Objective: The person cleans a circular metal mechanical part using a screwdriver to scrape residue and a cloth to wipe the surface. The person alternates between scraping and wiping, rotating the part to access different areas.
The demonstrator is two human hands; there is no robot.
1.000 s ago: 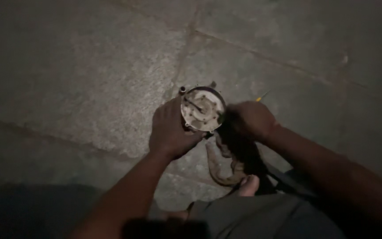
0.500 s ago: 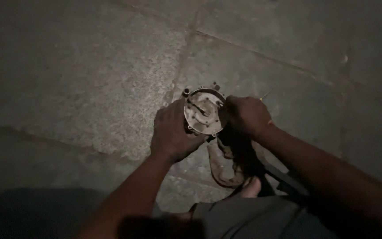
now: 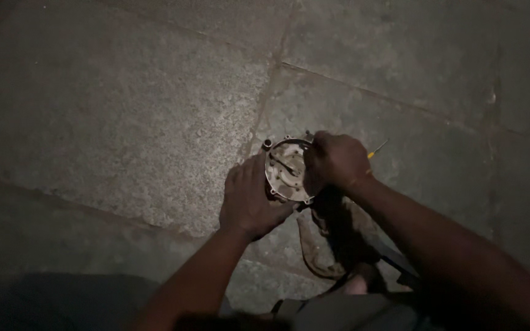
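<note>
The left hand point(image 3: 249, 199) grips the round metal housing point(image 3: 286, 170) by its side, steadying it on edge on the stone floor point(image 3: 124, 122). The right hand point(image 3: 335, 162) is clenched on a yellow-handled tool point(image 3: 376, 149) at its rim, beside a sandal point(image 3: 317, 248).

1. The scene was dim; light fell mostly on the stone floor point(image 3: 124, 122) left of the round metal part point(image 3: 286, 171)
2. Corners fell dark, detail soft and grainy
</note>
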